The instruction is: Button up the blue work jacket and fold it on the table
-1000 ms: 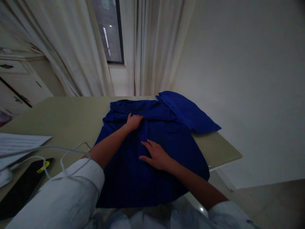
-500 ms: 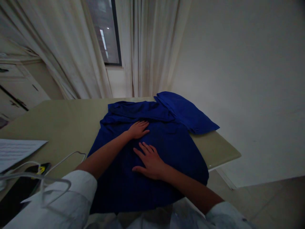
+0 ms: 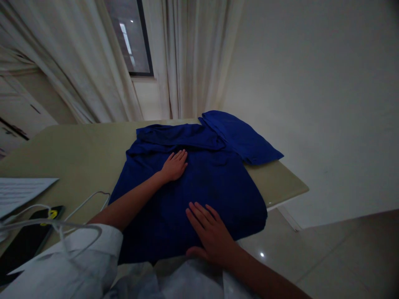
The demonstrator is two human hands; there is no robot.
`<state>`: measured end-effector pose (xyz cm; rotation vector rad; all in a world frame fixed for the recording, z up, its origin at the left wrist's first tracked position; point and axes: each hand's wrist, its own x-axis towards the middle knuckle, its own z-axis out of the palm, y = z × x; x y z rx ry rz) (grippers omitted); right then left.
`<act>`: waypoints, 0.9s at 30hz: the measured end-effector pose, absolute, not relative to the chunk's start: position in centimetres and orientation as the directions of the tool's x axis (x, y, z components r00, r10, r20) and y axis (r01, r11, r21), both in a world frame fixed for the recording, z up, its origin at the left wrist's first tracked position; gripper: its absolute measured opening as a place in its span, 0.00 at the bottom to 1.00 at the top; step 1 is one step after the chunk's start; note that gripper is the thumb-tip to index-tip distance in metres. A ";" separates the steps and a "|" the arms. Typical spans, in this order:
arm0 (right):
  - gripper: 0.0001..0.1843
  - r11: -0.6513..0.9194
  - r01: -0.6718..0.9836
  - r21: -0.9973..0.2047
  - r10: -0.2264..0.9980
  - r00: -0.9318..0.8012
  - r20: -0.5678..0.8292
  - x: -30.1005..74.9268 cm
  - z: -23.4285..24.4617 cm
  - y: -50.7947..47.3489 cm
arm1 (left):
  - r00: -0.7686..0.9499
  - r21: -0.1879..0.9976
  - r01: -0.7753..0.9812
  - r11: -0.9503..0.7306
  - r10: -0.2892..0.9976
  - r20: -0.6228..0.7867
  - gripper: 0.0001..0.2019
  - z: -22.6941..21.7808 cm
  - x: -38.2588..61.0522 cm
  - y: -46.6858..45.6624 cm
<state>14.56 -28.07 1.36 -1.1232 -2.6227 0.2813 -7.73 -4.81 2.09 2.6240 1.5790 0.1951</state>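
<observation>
A dark blue garment [image 3: 218,187], which looks like a long-sleeved shirt or jacket, lies spread on the table with its lower edge over the near side. One sleeve [image 3: 240,139] sticks out toward the back right, and a folded part [image 3: 181,136] crosses the top. My left hand [image 3: 175,166] rests flat on the upper middle of the cloth, fingers stretched out. Close to the garment's near edge, my right hand [image 3: 215,238] lies with fingers extended and thumb apart. Neither hand grips the fabric.
On the left of the greenish table [image 3: 77,149] lie a printed sheet [image 3: 23,193] and a dark phone [image 3: 28,236], with a white cable [image 3: 90,199] looping near my left sleeve. Curtains [image 3: 193,62] hang behind; a white wall [image 3: 311,116] stands at the right.
My right hand has slid toward me and to the right, down to the garment's near edge. My left hand stays on the upper middle. The view has shifted slightly.
</observation>
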 end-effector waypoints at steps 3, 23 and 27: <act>0.59 0.707 0.674 -0.214 0.705 -0.650 0.283 17.6 1.4 -28.9 | 0.543 0.127 0.824 -0.552 0.834 0.097 0.35 1.7 -8.9 -9.9; 0.46 0.436 0.885 0.164 0.705 -0.449 0.548 34.2 0.4 -29.0 | 0.211 0.013 0.975 -0.221 0.944 0.252 0.45 -2.1 -24.7 -31.0; 0.38 0.373 0.923 0.095 0.713 -0.350 0.607 35.4 1.0 -29.0 | 0.357 -0.034 0.931 -0.362 0.892 0.276 0.56 -1.3 -22.7 -34.8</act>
